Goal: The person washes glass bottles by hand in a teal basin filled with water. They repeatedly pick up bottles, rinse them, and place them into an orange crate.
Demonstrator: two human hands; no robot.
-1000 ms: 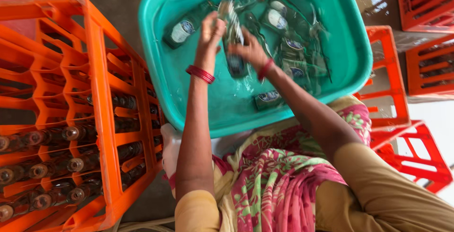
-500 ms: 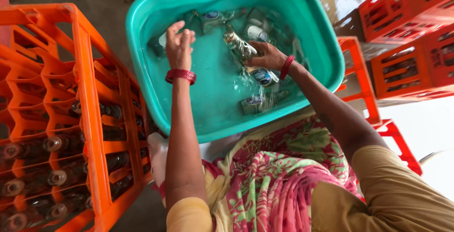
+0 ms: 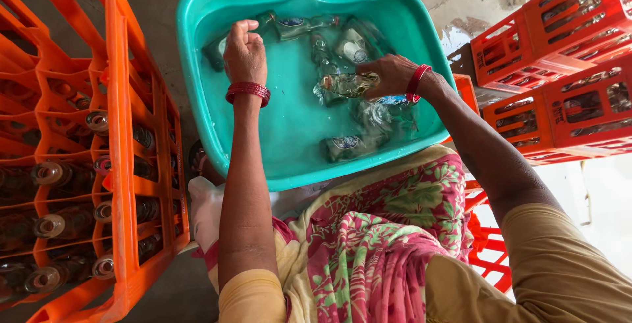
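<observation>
Orange crates [image 3: 85, 165] of bottles flank my teal tub [image 3: 197, 99] of water. I curl my left hand [image 3: 245, 52] around a sunken bottle [image 3: 220, 50]; my right hand [image 3: 390, 75] grips a clear bottle [image 3: 345, 84] above several submerged ones.

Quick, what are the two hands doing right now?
Left hand: closed on a green glass bottle.
Right hand: holding a clear glass bottle.

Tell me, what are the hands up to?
Left hand grips a submerged bottle. Right hand holds a clear glass bottle above the water. Teal tub crowded with bottles.
</observation>
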